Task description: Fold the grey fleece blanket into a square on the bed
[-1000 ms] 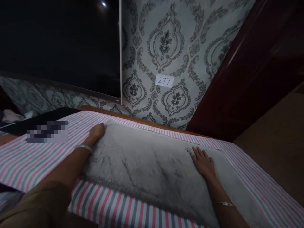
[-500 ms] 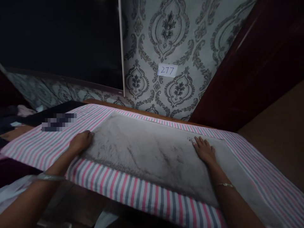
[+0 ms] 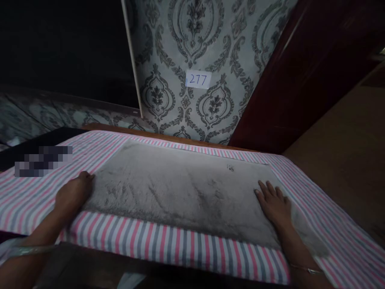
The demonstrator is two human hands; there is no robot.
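A grey plush towel point(image 3: 168, 188) lies spread on a pink, grey and white striped cloth point(image 3: 177, 245). Shallow creases and darker brushed marks run across its pile, and a small dark mark shows near its far right part. At the towel's left edge, my left hand point(image 3: 75, 194) is closed, its fingers curled in and pinching the edge; the fingertips are partly hidden. My right hand point(image 3: 275, 204) rests flat on the towel near its right edge, palm down with fingers apart.
A pixelated dark object point(image 3: 43, 160) lies on the striped cloth at the left. Behind the table stand a patterned wall point(image 3: 192, 44) with a paper label reading 277 point(image 3: 198, 79), a large black screen point(image 3: 66, 52) and a dark red panel point(image 3: 288, 72).
My right hand has slid right over the towel, away from the dark mark. My left hand remains at the left edge. The camera view has shifted somewhat to the right.
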